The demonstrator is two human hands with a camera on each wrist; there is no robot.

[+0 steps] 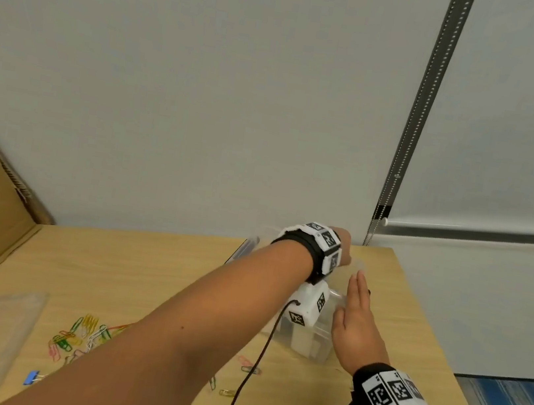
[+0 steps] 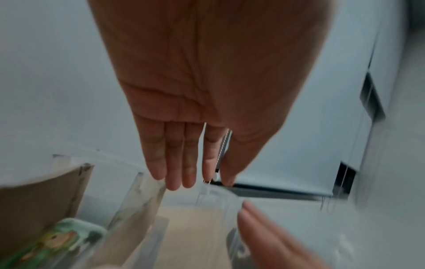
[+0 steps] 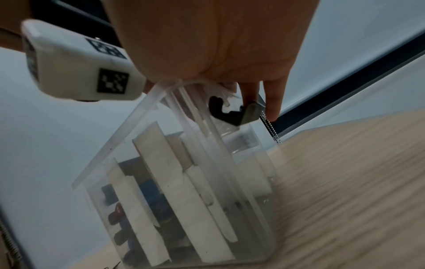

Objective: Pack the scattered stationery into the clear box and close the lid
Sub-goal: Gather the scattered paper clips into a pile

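On the wooden table stands the clear box holding white pieces, with the right hand laid flat, fingers straight, against its side, the left hand spread above it, fingers extended, and coloured paper clips scattered nearby.

Clear box stands on table, stationery upright inside; paperclips scattered nearby.

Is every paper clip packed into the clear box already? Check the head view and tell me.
No: coloured paper clips still lie scattered on the table, outside the clear box by the right hand.
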